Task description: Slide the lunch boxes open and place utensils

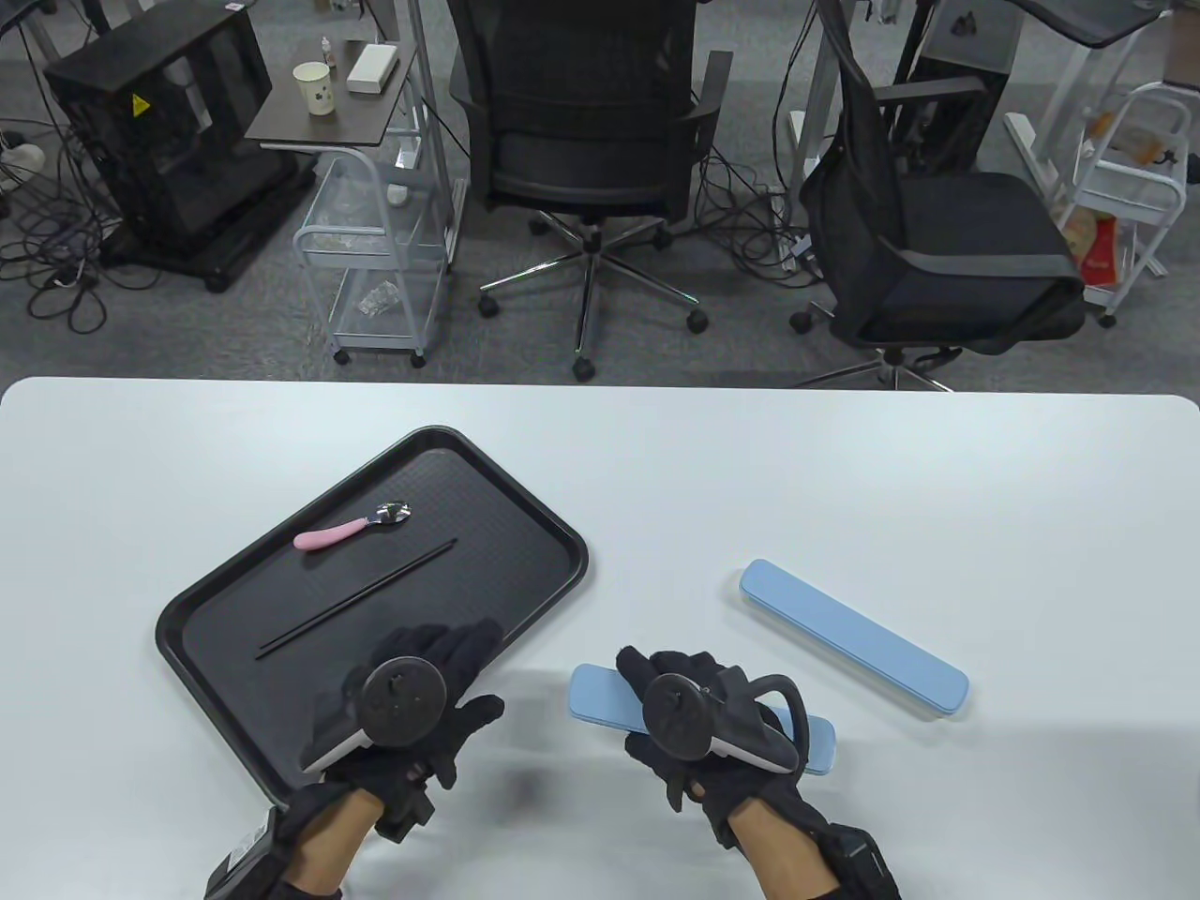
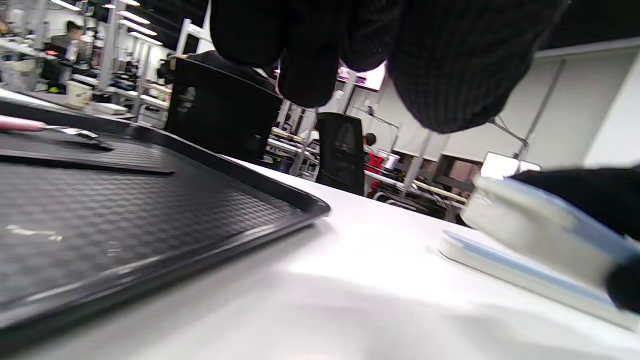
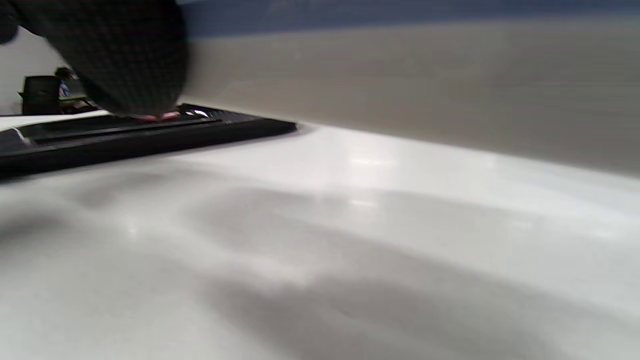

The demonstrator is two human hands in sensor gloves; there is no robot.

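Note:
A black tray (image 1: 525,525) on the left holds a pink-handled spoon (image 1: 352,528) and black chopsticks (image 1: 356,598). Two long light-blue lunch boxes lie on the white table. My right hand (image 1: 670,689) grips the near box (image 1: 600,694) from above, and its pale side fills the top of the right wrist view (image 3: 400,75). The second box (image 1: 853,637) lies apart to the right. My left hand (image 1: 459,670) is open and empty, hovering over the tray's near right edge. In the left wrist view its fingers (image 2: 310,60) hang above the tray (image 2: 150,200), with the gripped box (image 2: 530,225) at right.
The table's far edge (image 1: 600,384) borders a floor with two office chairs (image 1: 591,141), a small cart (image 1: 375,253) and cables. Bare white tabletop lies between the tray and the boxes (image 1: 656,525) and behind them.

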